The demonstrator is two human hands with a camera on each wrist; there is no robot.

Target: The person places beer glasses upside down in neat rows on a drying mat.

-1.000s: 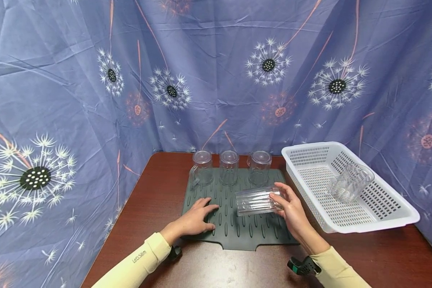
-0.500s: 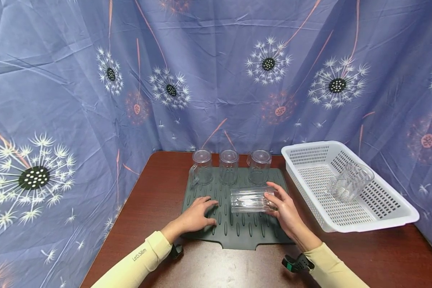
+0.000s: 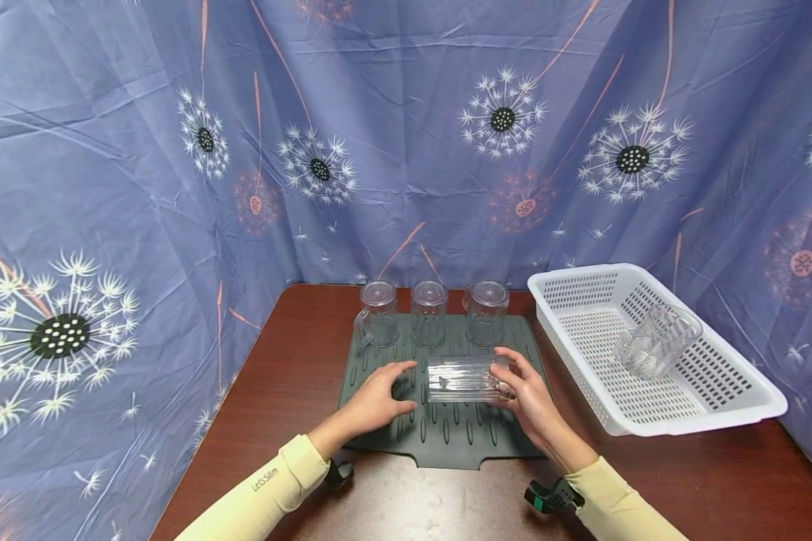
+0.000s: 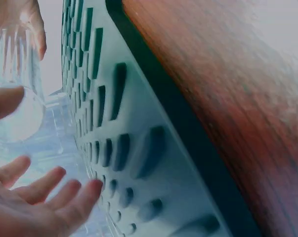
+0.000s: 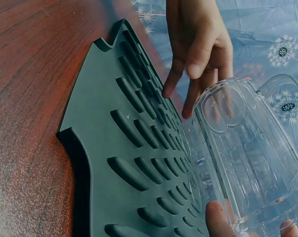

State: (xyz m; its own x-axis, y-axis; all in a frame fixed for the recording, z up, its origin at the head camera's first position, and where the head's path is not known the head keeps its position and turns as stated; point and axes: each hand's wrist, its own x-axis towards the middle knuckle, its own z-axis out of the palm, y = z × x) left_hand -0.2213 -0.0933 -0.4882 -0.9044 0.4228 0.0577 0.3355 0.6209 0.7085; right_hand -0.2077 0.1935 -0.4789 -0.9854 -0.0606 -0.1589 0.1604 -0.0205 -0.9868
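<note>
My right hand (image 3: 533, 402) grips one end of a clear ribbed glass mug (image 3: 463, 378), which lies sideways above the dark drying mat (image 3: 446, 439). The mug's handle (image 5: 289, 78) shows in the right wrist view. To the left of the mug, my left hand (image 3: 375, 402) hovers over the mat with thumb and fingers spread apart, facing the mug's other end. That round end shows behind the left thumb (image 4: 5, 102) in the left wrist view. Along the mat's back edge, a left mug (image 3: 380, 315), a middle one (image 3: 429, 315) and a right one (image 3: 487, 315) stand upside down.
A white perforated plastic basket (image 3: 582, 387) sits on the right of the brown table (image 3: 264, 376), with one more clear mug (image 3: 656, 344) leaning inside. A blue dandelion-print cloth (image 3: 406, 150) hangs close behind the table and along its sides.
My right hand has carried the mug leftward and levelled it. My left hand has shifted slightly right, closer to the mug, its fingers now spread further from the thumb.
</note>
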